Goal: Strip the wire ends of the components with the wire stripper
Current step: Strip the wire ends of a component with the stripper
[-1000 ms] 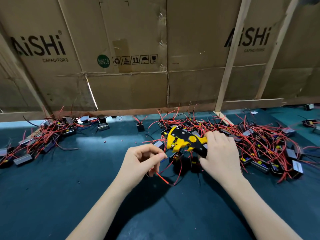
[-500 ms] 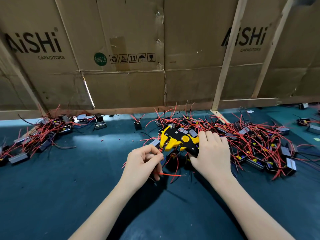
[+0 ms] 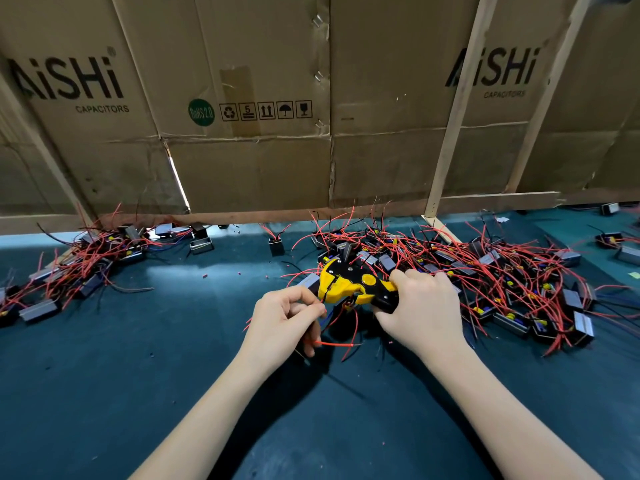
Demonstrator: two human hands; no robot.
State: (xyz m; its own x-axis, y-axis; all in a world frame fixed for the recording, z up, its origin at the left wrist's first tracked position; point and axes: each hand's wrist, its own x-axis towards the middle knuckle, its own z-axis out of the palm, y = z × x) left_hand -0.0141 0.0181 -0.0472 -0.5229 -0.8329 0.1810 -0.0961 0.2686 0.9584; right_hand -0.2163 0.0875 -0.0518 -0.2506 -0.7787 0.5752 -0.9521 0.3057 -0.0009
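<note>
My right hand grips the handles of a yellow and black wire stripper, jaws pointing left. My left hand pinches a thin red wire between thumb and fingers, right at the stripper's jaws. The wire belongs to a small black component that lies mostly hidden under the tool. A big heap of components with red wires spreads behind and right of my right hand.
A second pile of components lies at the far left of the dark green mat. One lone component stands near the cardboard wall, which closes off the back behind wooden slats.
Both hands stayed close together. My left hand brought the red wire up to the stripper's jaws, and the wire's loose loop swung below the hand.
</note>
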